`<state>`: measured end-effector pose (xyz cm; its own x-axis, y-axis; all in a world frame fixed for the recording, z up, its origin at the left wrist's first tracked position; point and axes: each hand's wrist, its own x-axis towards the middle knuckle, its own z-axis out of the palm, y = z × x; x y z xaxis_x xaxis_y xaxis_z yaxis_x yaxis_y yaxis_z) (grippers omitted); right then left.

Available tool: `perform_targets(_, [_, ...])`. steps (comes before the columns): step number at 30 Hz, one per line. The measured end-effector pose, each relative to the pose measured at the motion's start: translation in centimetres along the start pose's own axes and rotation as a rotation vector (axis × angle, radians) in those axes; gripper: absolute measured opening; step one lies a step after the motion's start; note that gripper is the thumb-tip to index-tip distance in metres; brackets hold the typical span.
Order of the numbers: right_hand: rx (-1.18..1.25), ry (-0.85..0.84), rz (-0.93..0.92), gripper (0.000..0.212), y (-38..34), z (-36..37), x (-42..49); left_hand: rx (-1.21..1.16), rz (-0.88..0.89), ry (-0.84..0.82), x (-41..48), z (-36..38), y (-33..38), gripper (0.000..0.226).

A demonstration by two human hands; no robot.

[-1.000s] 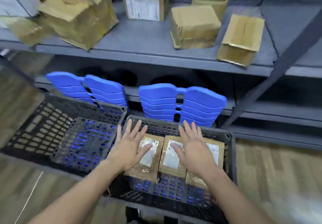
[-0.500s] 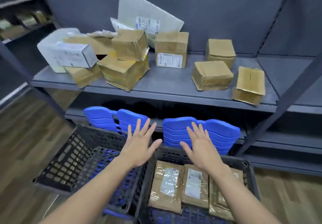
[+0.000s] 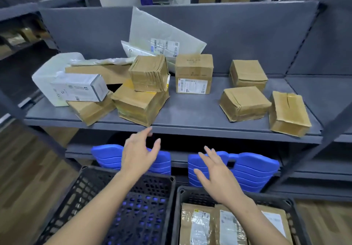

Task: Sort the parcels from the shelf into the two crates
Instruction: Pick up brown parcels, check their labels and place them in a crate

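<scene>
A grey shelf [image 3: 190, 115] carries several brown cardboard parcels, among them a stacked pair at the middle left [image 3: 141, 101], a labelled box [image 3: 194, 74] and a box at the far right [image 3: 288, 114]. A white box [image 3: 79, 87] and white mailer bags [image 3: 162, 38] lie there too. My left hand [image 3: 138, 154] is raised just below the shelf's front edge, fingers apart, holding nothing. My right hand [image 3: 217, 174] hovers lower, also spread and holding nothing. Below stand two black crates: the left crate [image 3: 91, 183] shows no parcels, the right crate [image 3: 289, 206] holds flat brown packets [image 3: 198, 225].
Blue plastic lids [image 3: 253, 170] lean on the lower shelf behind the crates. A slanted shelf upright [image 3: 316, 141] crosses at the right. More shelving with boxes stands behind and to the left. Wooden floor [image 3: 22, 168] lies on both sides.
Both hands lifted off the packets in the right crate and rose toward the shelf. The view tilted up, bringing the whole shelf of parcels into sight.
</scene>
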<state>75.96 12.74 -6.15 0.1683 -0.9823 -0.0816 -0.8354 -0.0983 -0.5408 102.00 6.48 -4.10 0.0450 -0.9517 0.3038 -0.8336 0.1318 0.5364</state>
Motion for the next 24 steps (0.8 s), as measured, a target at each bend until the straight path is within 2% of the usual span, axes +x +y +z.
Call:
perform_targets(2, [0.028, -0.004, -0.032, 0.061, 0.1, -0.6, 1.3, -0.021, -0.035, 0.181, 2.0, -0.9, 0.2, 0.069])
perform_targets(4, [0.063, 0.006, -0.069, 0.059, 0.0, -1.0, 2.8, -0.033, -0.107, 0.266, 4.0, -1.7, 0.3, 0.086])
perform_targets(7, [0.116, 0.023, -0.080, 0.055, -0.4, -0.9, 4.4, -0.061, -0.192, 0.229, 6.8, -2.2, -0.4, 0.110])
perform_targets(9, [0.143, 0.026, -0.083, 0.053, -0.9, -0.6, 5.2, -0.098, -0.226, 0.177, 8.1, -1.9, -1.3, 0.115])
perform_targets(12, [0.141, 0.024, -0.088, 0.052, -1.8, 0.0, 6.4, -0.154, -0.226, 0.175, 8.9, -1.3, -2.6, 0.107])
perform_targets(16, [0.106, 0.106, -0.115, 0.049, -2.7, 0.8, 8.0, -0.219, -0.144, 0.191, 9.4, -1.1, -4.7, 0.091])
perform_targets(19, [0.132, 0.144, -0.078, 0.047, -3.7, 1.1, 8.8, -0.270, -0.123, 0.145, 10.3, -1.5, -6.0, 0.084])
perform_targets(24, [0.225, 0.191, -0.023, 0.049, -5.3, 1.0, 10.1, -0.347, -0.120, 0.170, 12.7, -3.7, -5.5, 0.080])
